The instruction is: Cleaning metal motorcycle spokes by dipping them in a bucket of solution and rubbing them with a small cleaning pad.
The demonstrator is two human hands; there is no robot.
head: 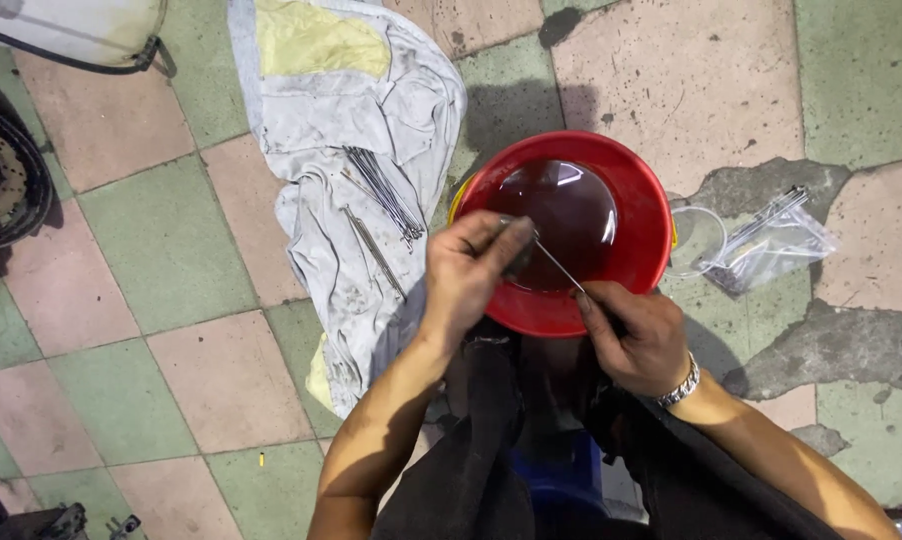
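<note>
Floor's a checkerboard of green and pink tiles (161,240), pretty cracked on the right side. A dirty grey cloth (351,110) lies spread out (with a yellow patch), a clear plastic bag (776,245) sits near the crack, and a wheel (1,175) pokes in at the left edge.

one red basin (643,240), one grey cloth (356,120), one plastic bag (771,245), two hands (471,275)
</note>
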